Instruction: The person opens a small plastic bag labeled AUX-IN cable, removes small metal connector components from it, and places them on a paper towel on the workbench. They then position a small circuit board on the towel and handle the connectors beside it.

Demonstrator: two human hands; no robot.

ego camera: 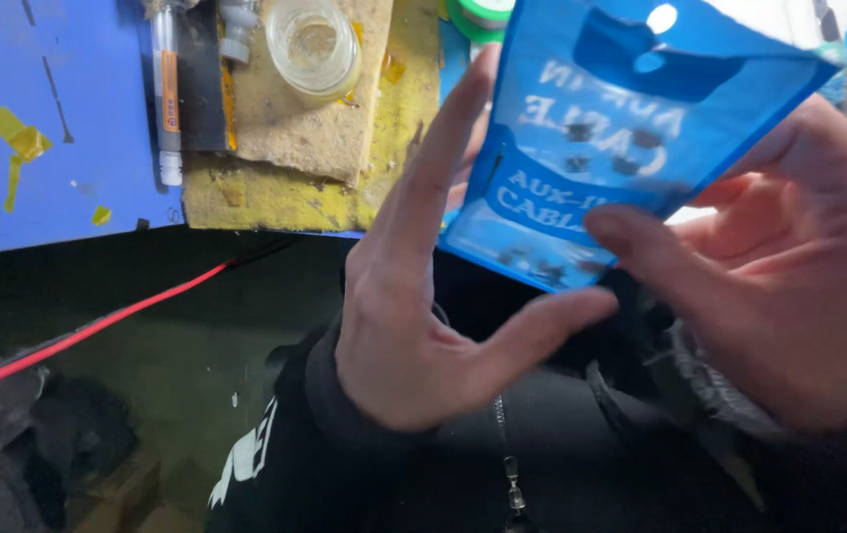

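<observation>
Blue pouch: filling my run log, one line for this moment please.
right hand: holds blue pouch | left hand: open, fingers behind pouch | glass jar on bench

A pouch [621,128] is held between left hand [423,306] and right hand [789,266]; a jar [313,44] is set left, on a pad [315,109].

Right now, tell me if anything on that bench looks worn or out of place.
The yellow pad under the glass jar is ragged and stained, and yellow tape scraps are stuck askew on the blue mat.
</observation>
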